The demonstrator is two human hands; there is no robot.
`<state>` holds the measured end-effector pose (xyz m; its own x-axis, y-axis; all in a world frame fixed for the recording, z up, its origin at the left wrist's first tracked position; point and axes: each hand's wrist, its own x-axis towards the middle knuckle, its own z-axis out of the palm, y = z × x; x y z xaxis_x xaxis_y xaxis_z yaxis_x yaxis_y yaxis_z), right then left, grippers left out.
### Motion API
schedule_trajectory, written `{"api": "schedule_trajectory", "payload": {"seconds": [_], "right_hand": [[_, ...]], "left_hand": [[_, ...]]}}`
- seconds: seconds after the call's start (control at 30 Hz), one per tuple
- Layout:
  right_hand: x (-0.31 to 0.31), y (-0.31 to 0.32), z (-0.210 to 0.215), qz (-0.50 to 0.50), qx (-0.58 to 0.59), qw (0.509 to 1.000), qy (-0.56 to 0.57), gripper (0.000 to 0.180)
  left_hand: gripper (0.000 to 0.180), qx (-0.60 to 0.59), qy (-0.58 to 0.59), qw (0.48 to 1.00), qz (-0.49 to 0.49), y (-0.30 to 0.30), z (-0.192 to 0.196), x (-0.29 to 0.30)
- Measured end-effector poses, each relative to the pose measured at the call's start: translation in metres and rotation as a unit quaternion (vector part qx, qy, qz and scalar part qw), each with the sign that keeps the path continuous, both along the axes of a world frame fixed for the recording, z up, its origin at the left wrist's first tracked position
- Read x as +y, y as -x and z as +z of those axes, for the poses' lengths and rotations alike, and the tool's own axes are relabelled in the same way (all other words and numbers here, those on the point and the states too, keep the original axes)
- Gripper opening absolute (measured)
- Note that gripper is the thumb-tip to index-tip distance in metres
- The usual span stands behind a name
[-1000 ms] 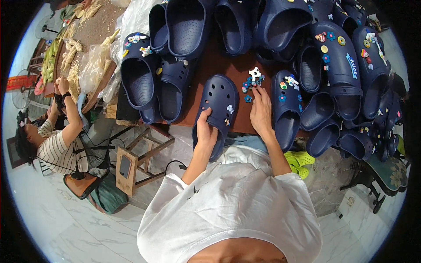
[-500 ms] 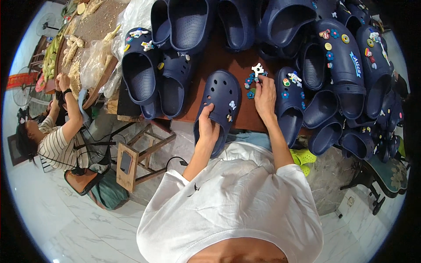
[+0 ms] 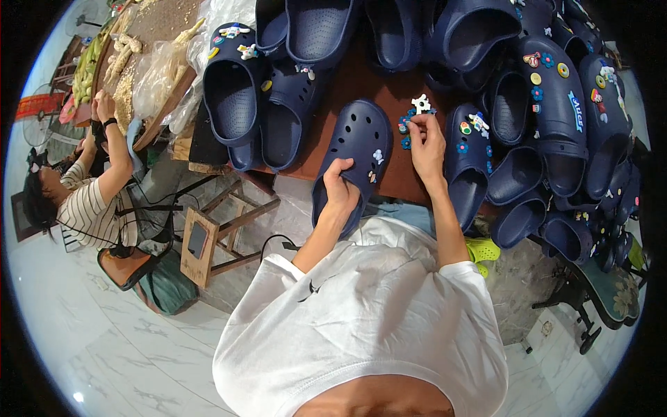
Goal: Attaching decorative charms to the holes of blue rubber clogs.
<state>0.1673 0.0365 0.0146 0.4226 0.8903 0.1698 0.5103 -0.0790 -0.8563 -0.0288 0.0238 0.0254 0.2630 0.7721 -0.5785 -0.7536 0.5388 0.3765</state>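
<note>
A navy blue clog (image 3: 358, 142) with holes and two small charms lies on the brown table (image 3: 347, 83) in front of me. My left hand (image 3: 340, 191) grips its heel end. My right hand (image 3: 425, 142) reaches into a small pile of coloured charms (image 3: 414, 115) just right of the clog, fingers pinched on one; a white charm lies at the pile's top.
Many navy clogs, some with charms, crowd the table's back and right side (image 3: 549, 104). A person in a striped shirt (image 3: 90, 208) sits at left by a table of food. A wooden stool (image 3: 222, 229) stands below the table edge. Green shoes (image 3: 483, 250) lie on the floor.
My right hand has moved up from the clog's side into the charm pile. My left hand stays on the clog's heel.
</note>
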Motion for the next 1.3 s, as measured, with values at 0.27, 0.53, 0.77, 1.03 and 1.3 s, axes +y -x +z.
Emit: {"api": "schedule_trajectory", "payload": {"seconds": [0.27, 0.53, 0.77, 1.03, 1.3], "right_hand": [[-0.005, 0.026, 0.013, 0.112, 0.181, 0.977, 0.029, 0.015], [-0.003, 0.025, 0.006, 0.110, 0.194, 0.974, 0.044, 0.015], [0.011, 0.018, 0.002, 0.134, 0.237, 0.957, 0.097, 0.021], [0.014, 0.016, 0.005, 0.157, 0.257, 0.947, 0.116, 0.018], [0.008, 0.023, 0.001, 0.128, 0.205, 0.967, 0.082, 0.009]], "left_hand": [[0.045, -0.010, -0.030, 0.999, -0.004, -0.002, 0.002, -0.001], [0.050, -0.022, -0.051, 0.998, 0.003, -0.006, 0.005, -0.005], [0.053, -0.023, -0.064, 0.998, 0.001, -0.004, -0.003, -0.008], [0.055, -0.036, -0.080, 0.996, 0.016, -0.005, -0.008, -0.013], [0.055, -0.033, -0.063, 0.997, -0.006, -0.005, -0.002, -0.005]]}}
